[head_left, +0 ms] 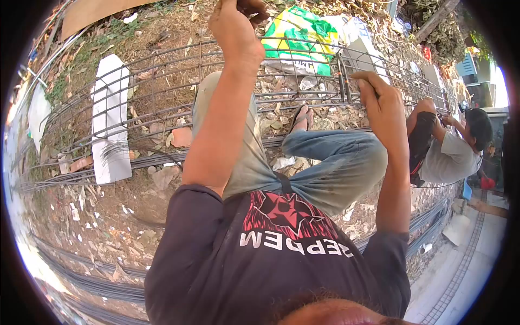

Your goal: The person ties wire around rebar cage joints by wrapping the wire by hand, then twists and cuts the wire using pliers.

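Observation:
My left hand [234, 27] is at the top edge above a long cage of steel rebar [200, 65]. Its fingers are curled, shaded and partly cut off, so what they hold is hidden. On the other side, my right hand [383, 103] is over the cage with thumb and fingers bent together; anything in them is too small to make out. Just left of its fingertips, pincers [345, 81] with dark handles stand against the cage bars, apart from the hand. My legs are bent beside the cage, and one sandalled foot [303, 116] shows near its bars.
A green, yellow and white sack [300, 40] lies behind the cage. A white board [111, 119] is at the left among the bars. Bundled steel rods [103, 287] run along the littered ground. Another person [452, 154] crouches at the right, hands near the cage's end.

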{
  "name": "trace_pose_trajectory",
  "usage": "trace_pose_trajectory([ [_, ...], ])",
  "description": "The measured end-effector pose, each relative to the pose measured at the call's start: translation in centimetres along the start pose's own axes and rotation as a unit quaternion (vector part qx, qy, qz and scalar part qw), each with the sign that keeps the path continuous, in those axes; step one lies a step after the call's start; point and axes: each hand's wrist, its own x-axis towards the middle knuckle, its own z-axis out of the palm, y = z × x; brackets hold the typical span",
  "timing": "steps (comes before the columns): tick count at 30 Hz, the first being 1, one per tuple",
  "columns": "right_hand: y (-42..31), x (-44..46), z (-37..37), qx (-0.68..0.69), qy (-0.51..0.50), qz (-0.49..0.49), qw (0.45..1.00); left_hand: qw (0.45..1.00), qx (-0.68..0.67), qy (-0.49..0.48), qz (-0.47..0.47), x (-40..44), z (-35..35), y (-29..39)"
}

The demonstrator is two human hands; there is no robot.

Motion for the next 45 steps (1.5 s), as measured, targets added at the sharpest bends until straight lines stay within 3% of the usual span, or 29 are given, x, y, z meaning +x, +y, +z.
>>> trace_pose_trajectory([
  [3,0.2,2.8,2.8,0.02,0.009,-0.049,0.999,0.997,0.048,-0.059,-0.004,-2.4,0.3,-5.0],
  [6,-1.0,5.6,5.2,0.068,-0.049,-0.038,0.996,0.982,0.096,-0.141,-0.075,-5.4,1.0,-7.9],
  [9,2.4,9.2,7.3,-0.078,0.006,-0.136,0.988,0.968,0.176,-0.116,-0.137,-3.3,-0.4,-9.6],
  [10,2.6,9.8,7.1,-0.135,0.009,-0.124,0.983,0.958,0.21,-0.111,-0.16,-2.7,-0.9,-9.9],
  [14,5.9,11.4,9.2,-0.22,-0.038,-0.141,0.965,0.919,0.319,-0.104,-0.206,-1.3,-2.6,-12.1],
  [16,6.9,11.6,10.5,-0.192,-0.045,-0.14,0.97,0.902,0.374,-0.101,-0.189,-1.4,-2.8,-12.2],
  [19,6.4,11.8,10.6,-0.159,-0.065,-0.121,0.978,0.916,0.344,-0.097,-0.182,-1.2,-3.4,-12.7],
  [23,6.9,11.0,11.9,-0.101,-0.056,-0.125,0.985,0.92,0.29,-0.048,-0.257,-0.3,-3.6,-13.2],
  [28,7.3,9.7,11.4,0.014,0.057,-0.156,0.986,0.928,0.166,-0.054,-0.329,0.7,-2.9,-13.8],
  [31,9.6,10.6,10.7,-0.045,0.111,-0.165,0.979,0.884,0.231,-0.147,-0.38,2.6,-1.1,-15.4],
  [32,10.1,10.8,9.8,-0.037,0.081,-0.125,0.988,0.849,0.292,-0.204,-0.391,3.7,-0.9,-15.4],
  [33,10.8,10.7,9.6,-0.047,0.067,-0.116,0.99,0.808,0.4,-0.233,-0.365,4.7,-0.8,-15.1],
  [35,12.2,10.5,9.9,-0.067,0.04,-0.101,0.992,0.722,0.616,-0.242,-0.201,8.2,-4.3,-18.0],
  [38,12.0,9.9,12.8,-0.083,-0.02,-0.155,0.984,0.622,0.749,-0.2,-0.112,9.9,-8.8,-20.3],
  [42,11.1,11.6,18.6,-0.163,-0.143,-0.18,0.96,0.513,0.818,-0.186,-0.183,9.0,-10.3,-22.3],
  [43,11.2,12.2,19.7,-0.191,-0.172,-0.172,0.951,0.516,0.803,-0.206,-0.216,9.0,-9.8,-21.8],
  [45,11.2,12.8,20.8,-0.172,-0.133,-0.156,0.964,0.52,0.768,-0.248,-0.28,9.3,-9.2,-21.1],
])
